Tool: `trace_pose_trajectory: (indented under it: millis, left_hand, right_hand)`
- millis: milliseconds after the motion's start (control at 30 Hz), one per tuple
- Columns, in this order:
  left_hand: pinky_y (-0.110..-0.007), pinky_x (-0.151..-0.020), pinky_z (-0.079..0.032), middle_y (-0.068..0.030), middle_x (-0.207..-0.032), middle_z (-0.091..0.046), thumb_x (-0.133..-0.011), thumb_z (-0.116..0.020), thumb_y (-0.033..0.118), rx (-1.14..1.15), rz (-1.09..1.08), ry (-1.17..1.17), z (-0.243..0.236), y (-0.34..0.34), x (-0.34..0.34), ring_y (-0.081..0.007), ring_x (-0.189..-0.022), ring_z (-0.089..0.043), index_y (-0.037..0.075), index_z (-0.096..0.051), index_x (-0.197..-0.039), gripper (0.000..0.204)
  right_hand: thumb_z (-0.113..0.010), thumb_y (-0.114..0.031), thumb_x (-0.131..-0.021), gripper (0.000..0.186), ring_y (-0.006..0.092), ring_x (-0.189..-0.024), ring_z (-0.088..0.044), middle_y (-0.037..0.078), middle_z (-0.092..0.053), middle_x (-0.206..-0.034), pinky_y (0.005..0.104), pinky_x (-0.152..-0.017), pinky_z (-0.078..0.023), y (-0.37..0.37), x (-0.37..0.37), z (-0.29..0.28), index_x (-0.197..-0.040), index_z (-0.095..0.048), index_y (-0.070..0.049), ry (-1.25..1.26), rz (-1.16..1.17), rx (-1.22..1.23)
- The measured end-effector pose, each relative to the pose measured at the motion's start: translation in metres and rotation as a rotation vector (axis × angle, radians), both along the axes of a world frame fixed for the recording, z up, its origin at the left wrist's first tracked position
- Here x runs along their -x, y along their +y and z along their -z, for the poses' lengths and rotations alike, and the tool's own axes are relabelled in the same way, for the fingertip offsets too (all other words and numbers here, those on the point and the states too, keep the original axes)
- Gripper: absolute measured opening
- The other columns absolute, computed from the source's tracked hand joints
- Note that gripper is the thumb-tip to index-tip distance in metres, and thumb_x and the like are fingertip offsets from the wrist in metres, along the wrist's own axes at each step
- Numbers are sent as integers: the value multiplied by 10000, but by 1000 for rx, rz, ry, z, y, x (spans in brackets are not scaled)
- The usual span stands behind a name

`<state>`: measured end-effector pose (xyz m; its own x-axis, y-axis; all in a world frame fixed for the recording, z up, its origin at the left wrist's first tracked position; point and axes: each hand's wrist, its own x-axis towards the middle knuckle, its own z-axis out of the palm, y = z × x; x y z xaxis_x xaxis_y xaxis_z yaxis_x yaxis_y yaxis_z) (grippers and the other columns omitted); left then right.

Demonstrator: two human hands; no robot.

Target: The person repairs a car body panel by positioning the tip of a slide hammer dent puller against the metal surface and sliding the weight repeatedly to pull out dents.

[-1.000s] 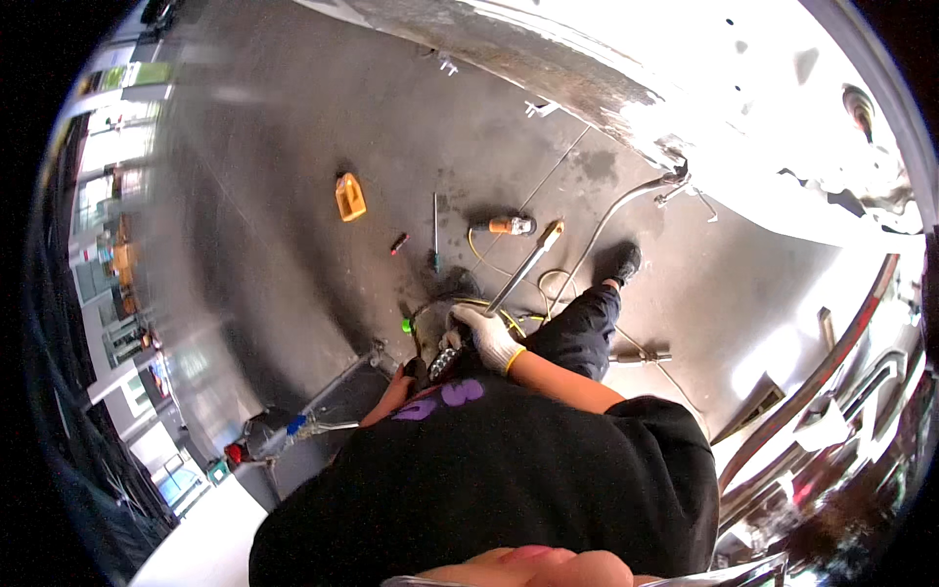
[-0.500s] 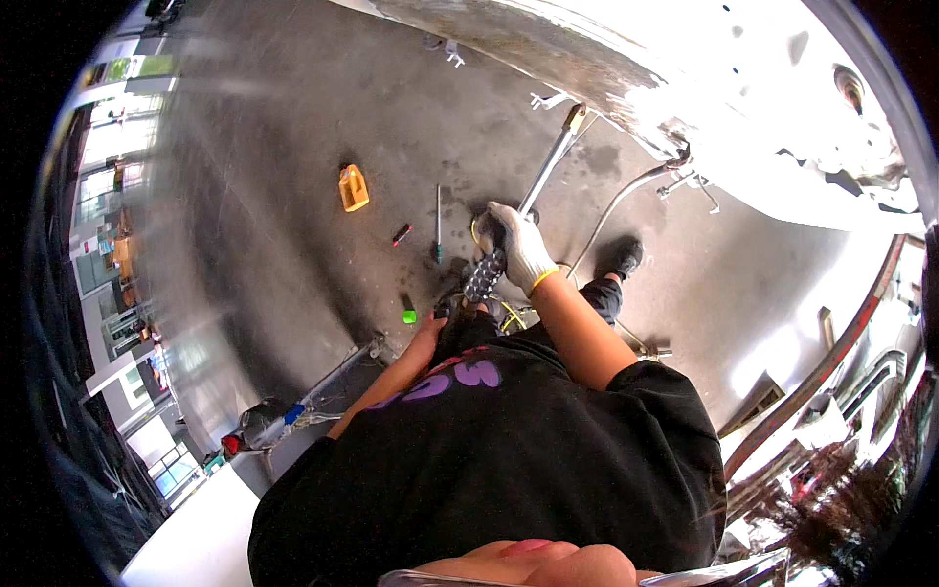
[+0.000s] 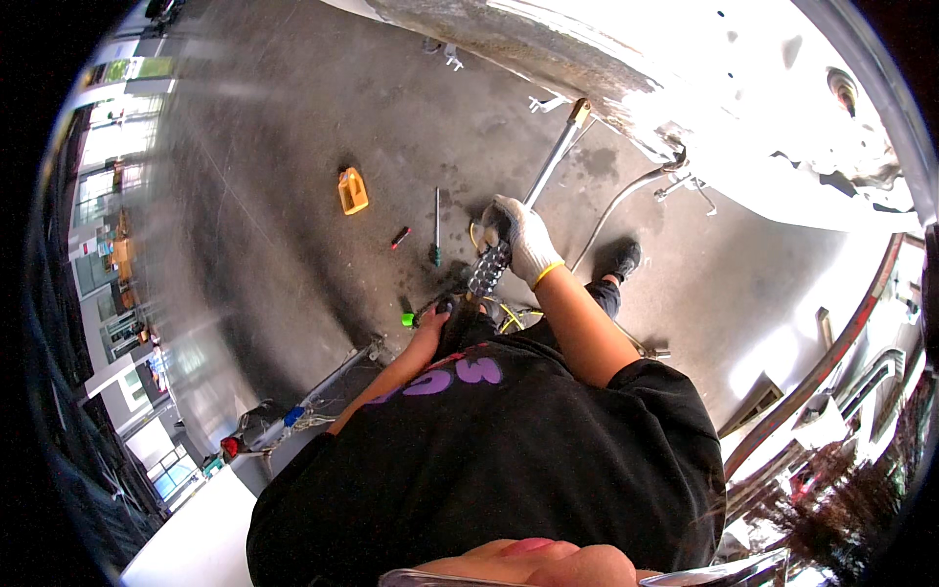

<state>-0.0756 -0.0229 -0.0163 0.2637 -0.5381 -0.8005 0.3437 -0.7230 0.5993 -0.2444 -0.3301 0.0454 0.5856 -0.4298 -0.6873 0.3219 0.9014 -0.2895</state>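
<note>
My right hand (image 3: 521,238), in a white glove, grips a long metal bar (image 3: 554,159) just above its dark knurled handle (image 3: 486,269). The bar slants up and to the right, and its tip meets the underside of a large white body (image 3: 704,88). My bare left hand (image 3: 436,323) is at the handle's lower end, close to my waist; its fingers are partly hidden, so its hold there is unclear. My black shirt with purple print fills the lower middle of the view.
On the grey concrete floor lie an orange container (image 3: 353,190), a screwdriver (image 3: 436,230), a small red item (image 3: 400,237), a green piece (image 3: 408,319) and a yellow cable (image 3: 509,315). A curved metal pipe (image 3: 626,196) and my black shoe (image 3: 621,259) are on the right.
My gloved right hand has risen away from my waist, swinging the bar's tip up to the white body. My left hand has followed to the handle's lower end.
</note>
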Motion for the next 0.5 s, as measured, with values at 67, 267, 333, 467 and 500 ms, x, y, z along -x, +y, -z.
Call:
trace_pose_trajectory:
  millis: [67,267,333,467,500]
  left_hand:
    - [-392,-1067,-482,-152,-1347,-676,-1038,-572,265,-17,58,-65,-2,-3,-4,-261,-1210,-632,1,-563,-1479,514]
    - [-382,-1094,-477,-120,-1388,-664,-1074,-559,262,-86,14,88,-27,-18,5,-245,-1245,-623,20,-536,-1512,500]
    - [-377,-1101,-473,-119,-1395,-660,-1077,-555,252,-58,-33,119,-23,-13,4,-245,-1253,-621,16,-537,-1511,494]
    - [-375,-1112,-461,-118,-1409,-650,-1069,-572,268,9,-81,160,-11,-8,1,-252,-1265,-616,11,-530,-1524,524]
    - [-375,-1112,-461,-118,-1409,-650,-1069,-572,268,10,-83,156,-5,-7,-3,-252,-1265,-616,11,-530,-1524,524]
  right_hand:
    - [-580,-378,-1069,398,304,-510,-582,119,-586,-589,449,-556,-527,-1,-1,-1,-883,-664,-37,-10,-5,0]
    - [-588,-392,-1075,401,266,-516,-586,101,-600,-599,416,-549,-524,-6,3,-14,-900,-670,-41,-18,-10,11]
    - [-592,-392,-1079,395,257,-522,-591,98,-609,-607,406,-551,-523,-5,3,-14,-914,-670,-42,-16,-8,6]
    - [-666,-277,-1068,234,225,-625,-651,74,-641,-702,384,-608,-565,22,6,3,-1028,-662,-47,-1,95,187]
    - [-687,-248,-1059,201,222,-639,-657,67,-637,-708,386,-619,-573,27,6,1,-1045,-659,-49,-30,126,171]
